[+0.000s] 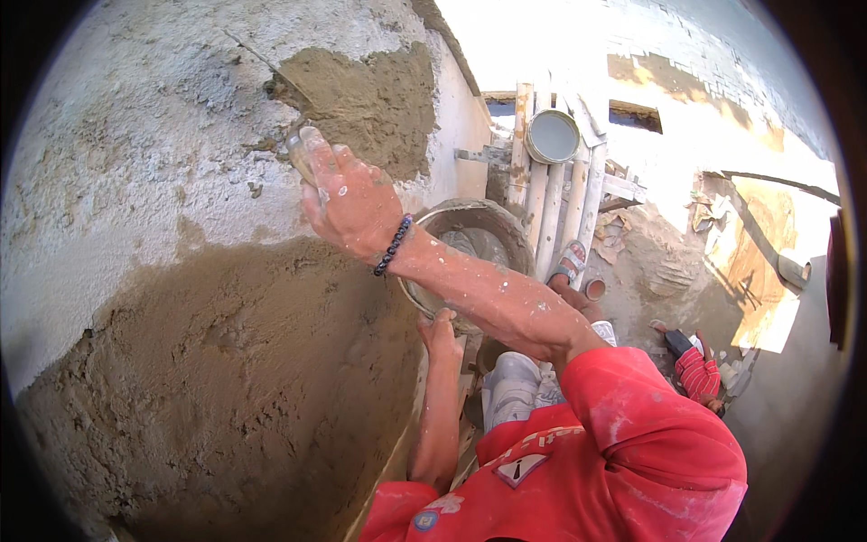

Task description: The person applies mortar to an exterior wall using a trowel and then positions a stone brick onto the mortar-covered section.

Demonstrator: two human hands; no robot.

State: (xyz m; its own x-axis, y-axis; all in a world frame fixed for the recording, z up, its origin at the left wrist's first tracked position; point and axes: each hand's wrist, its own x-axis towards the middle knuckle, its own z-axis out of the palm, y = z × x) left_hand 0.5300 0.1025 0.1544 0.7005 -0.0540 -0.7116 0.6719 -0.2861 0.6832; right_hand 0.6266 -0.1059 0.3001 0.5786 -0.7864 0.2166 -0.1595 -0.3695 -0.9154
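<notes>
My right hand [350,194], with a dark bead bracelet at the wrist, is closed round the handle of a trowel [299,155]. The trowel's thin blade is seen nearly edge-on, close to the wall [135,172]; whether it touches is unclear. Beside it, a patch of wet mortar [379,104] lies on the rough, pale surface. Lower on the wall spreads a large area of brown mortar [235,370]. Below my right forearm is a round basin [521,237] with wet mortar inside, partly hidden by that arm. My left hand [440,336] grips the basin's near rim.
Several long poles [536,203] form a scaffold beyond the basin, with a bucket [553,137] of greyish liquid on them. My sandalled foot [569,262] rests by the poles, near a small cup [595,289]. Far below, at right, is another person [697,372] in striped red.
</notes>
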